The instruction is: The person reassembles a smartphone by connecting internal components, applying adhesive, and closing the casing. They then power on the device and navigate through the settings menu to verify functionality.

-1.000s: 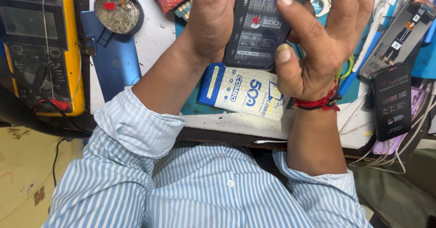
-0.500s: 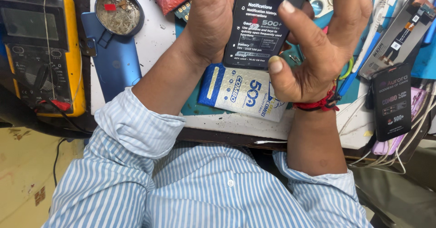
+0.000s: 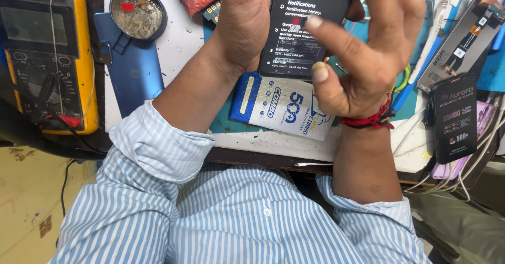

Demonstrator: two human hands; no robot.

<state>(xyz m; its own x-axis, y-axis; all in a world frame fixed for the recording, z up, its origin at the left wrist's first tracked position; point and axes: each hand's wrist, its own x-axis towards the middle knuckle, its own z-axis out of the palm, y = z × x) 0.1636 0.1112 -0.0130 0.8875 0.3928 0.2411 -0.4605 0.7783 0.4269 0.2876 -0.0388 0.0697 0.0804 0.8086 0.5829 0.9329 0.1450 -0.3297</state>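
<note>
As seen from the head camera, a phone (image 3: 307,27) with a lit screen is held above the table (image 3: 184,48), gripped along its left edge by the left hand (image 3: 247,27), while the right hand (image 3: 368,53) is half curled beside it, forefinger stretched onto the screen. The phone is judged light, stiff, smooth and breakable, best taken by its edges. Its top is cut off, and the left fingers are hidden behind it.
</note>
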